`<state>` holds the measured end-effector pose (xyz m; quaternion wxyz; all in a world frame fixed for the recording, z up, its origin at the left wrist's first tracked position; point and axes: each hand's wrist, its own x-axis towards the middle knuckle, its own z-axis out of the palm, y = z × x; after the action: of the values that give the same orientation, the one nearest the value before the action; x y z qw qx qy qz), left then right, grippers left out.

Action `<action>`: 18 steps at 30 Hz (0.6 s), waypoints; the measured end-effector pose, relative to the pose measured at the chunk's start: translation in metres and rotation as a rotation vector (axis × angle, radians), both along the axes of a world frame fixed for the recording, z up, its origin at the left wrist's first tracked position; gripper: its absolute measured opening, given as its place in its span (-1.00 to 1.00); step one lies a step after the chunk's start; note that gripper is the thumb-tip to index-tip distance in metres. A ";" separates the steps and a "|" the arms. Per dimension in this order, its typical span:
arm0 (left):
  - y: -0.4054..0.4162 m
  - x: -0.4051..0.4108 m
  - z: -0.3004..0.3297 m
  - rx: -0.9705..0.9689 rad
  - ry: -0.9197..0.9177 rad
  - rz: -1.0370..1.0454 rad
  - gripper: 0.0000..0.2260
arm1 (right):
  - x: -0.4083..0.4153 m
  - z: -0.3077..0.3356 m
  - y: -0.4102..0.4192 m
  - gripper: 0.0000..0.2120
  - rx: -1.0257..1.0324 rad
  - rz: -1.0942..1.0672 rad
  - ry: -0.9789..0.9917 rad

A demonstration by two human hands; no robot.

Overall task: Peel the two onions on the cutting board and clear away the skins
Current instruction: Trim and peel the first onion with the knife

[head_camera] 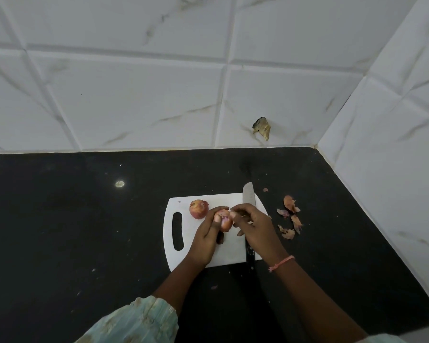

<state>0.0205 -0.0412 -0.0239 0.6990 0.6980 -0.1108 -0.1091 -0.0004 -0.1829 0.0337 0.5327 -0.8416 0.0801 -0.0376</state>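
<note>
- Left hand [206,237] wraps the held onion [224,220] from the left and below; thumb lies up along its near-left side, fingers are behind and mostly hidden. Grip is closed on the onion, which sits above the board surface.
- Right hand [252,225] comes in from the right; thumb and forefinger tips are pinched together at the onion's top right edge. The pinch is narrow, touching the onion or its skin; can't tell whether a skin flake is between the tips.
- Held onion shows pale pink flesh with purple streaks, so partly bare.
- A dark scrap hangs or lies just below the left hand's fingers; can't tell which.
- Second onion [198,209] rests on the board just left of the held one, apart from both hands, reddish-brown skin on.
- White cutting board [183,263] lies on the black counter [60,231], handle slot at its left end.
- Knife [249,196] lies along the board's right edge, blade pointing away past the far edge, black handle overhanging the near edge. The right hand passes over its middle.
- Loose skins [289,216] sit scattered on the counter right of the board, well apart from the hands.
- Pink thread band [281,263] on the right wrist; pale green sleeve [139,320] on the left arm.
- White tiled wall [159,95] behind and at right, with a chipped patch low near the corner.
</note>
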 end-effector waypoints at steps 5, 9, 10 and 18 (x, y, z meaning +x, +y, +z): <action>-0.001 -0.001 0.002 0.004 -0.024 0.006 -0.65 | -0.007 -0.008 0.011 -0.87 -0.150 -0.063 -0.143; -0.002 -0.002 0.006 0.010 -0.024 0.014 -0.64 | -0.007 -0.009 0.009 -0.92 -0.179 -0.070 -0.195; -0.002 -0.002 0.006 0.011 -0.030 0.017 -0.64 | -0.007 -0.009 0.009 -0.93 -0.193 -0.067 -0.192; 0.000 0.004 -0.001 0.065 -0.073 0.000 -0.69 | -0.005 -0.011 0.010 -0.96 -0.048 -0.153 -0.100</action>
<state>0.0243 -0.0409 -0.0252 0.6714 0.7239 -0.1326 -0.0874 -0.0057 -0.1729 0.0231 0.5115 -0.8426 0.1166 -0.1219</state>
